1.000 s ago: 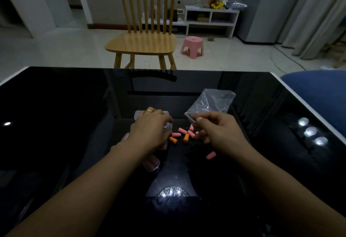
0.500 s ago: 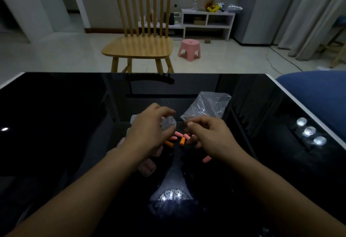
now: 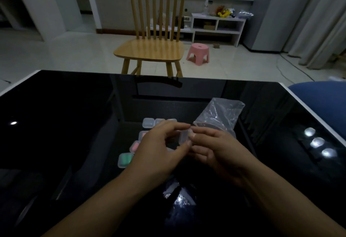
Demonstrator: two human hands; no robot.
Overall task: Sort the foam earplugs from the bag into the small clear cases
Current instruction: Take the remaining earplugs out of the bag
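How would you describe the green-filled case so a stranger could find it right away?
On the glossy black table, look left of the person's left hand, where small clear cases run in a line toward the person. The green-filled case is the nearest one. Its contents show green; the case just beyond shows pink.

One clear case (image 3: 184, 135) was held between two hands: left hand (image 3: 159, 148), right hand (image 3: 215, 148). At least six more cases (image 3: 148, 122) lay left of the held case. One plastic bag (image 3: 221, 115) lay behind it. No earplugs could be counted.
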